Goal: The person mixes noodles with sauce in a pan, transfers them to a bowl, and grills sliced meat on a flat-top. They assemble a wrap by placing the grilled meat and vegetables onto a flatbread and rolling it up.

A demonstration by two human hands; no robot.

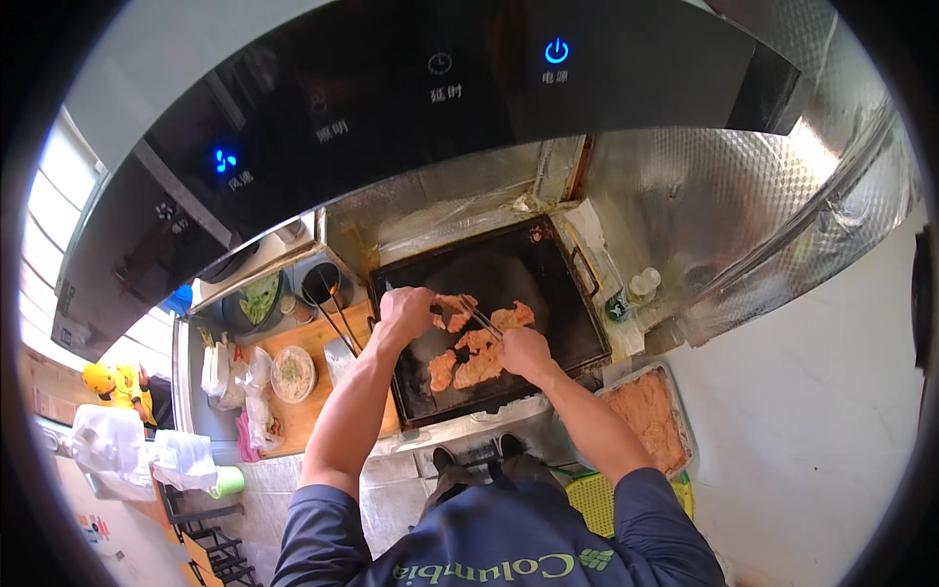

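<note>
On a black flat griddle [455, 257] lie several pieces of orange-coated meat [480, 367]. My right hand [524, 354] grips metal tongs [480, 321], whose tips reach a piece of meat [456, 302] at the upper left of the group. At that same piece's left end is my left hand [408, 312], fingers bent together; it appears to pinch the edge, though the fingertips are partly hidden. A small dark scrap of food [539, 233] lies near the griddle's far corner.
A black range hood [381, 88] hangs overhead. Left of the griddle, a wooden board [301, 337] carries a bowl of shredded food [293, 374]. A tray of coated meat [649, 418] stands at right, bottles [632, 293] beyond it. A person in yellow [128, 389] is far left.
</note>
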